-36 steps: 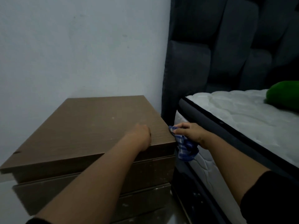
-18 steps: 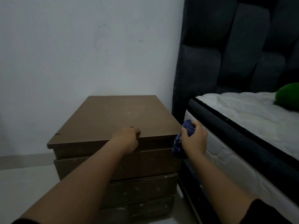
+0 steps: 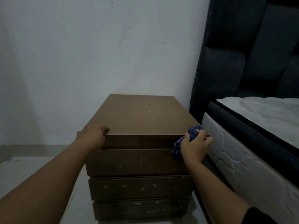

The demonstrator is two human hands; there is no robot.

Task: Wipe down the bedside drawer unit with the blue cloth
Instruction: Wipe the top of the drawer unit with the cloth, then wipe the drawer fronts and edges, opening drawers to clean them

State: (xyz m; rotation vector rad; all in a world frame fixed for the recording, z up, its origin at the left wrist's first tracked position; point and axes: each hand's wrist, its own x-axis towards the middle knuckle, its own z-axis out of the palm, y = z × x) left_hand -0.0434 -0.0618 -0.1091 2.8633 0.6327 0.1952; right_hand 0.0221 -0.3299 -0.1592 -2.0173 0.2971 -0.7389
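Note:
A brown wooden drawer unit [image 3: 142, 115] with three dusty drawer fronts stands against the white wall. My left hand [image 3: 92, 135] grips the front left corner of its top. My right hand [image 3: 195, 146] is closed on a bunched blue cloth [image 3: 193, 131], which presses against the front right corner of the top and hangs down to the top drawer's right end.
A bed with a white quilted mattress [image 3: 234, 156] sits close on the right, leaving a narrow gap beside the unit. A dark padded headboard [image 3: 242, 59] rises behind it. Pale floor [image 3: 24, 165] lies to the left of the unit.
The view has pulled back and centred on the unit. My left hand slid left along the front edge to the left corner. My right hand brought the cloth onto the front right corner.

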